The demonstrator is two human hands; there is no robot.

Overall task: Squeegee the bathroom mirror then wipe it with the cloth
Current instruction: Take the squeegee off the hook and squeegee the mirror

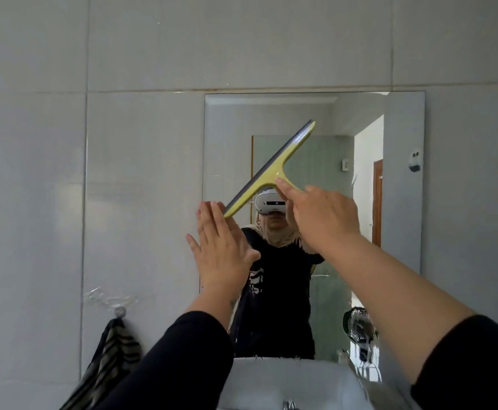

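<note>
A frameless rectangular mirror (398,202) hangs on the grey tiled wall. My right hand (321,217) grips the handle of a yellow-green squeegee (274,168), whose grey blade is tilted diagonally in front of the mirror's left half. My left hand (221,247) is raised flat with fingers straight, its fingertips by the blade's lower end at the mirror's left edge. A dark striped cloth (109,359) hangs from a hook at the lower left.
A white sink (286,380) sits below the mirror. A clear suction hook (117,306) holds the cloth on the wall. The mirror reflects a person in dark clothing, a small fan (357,324) and a doorway.
</note>
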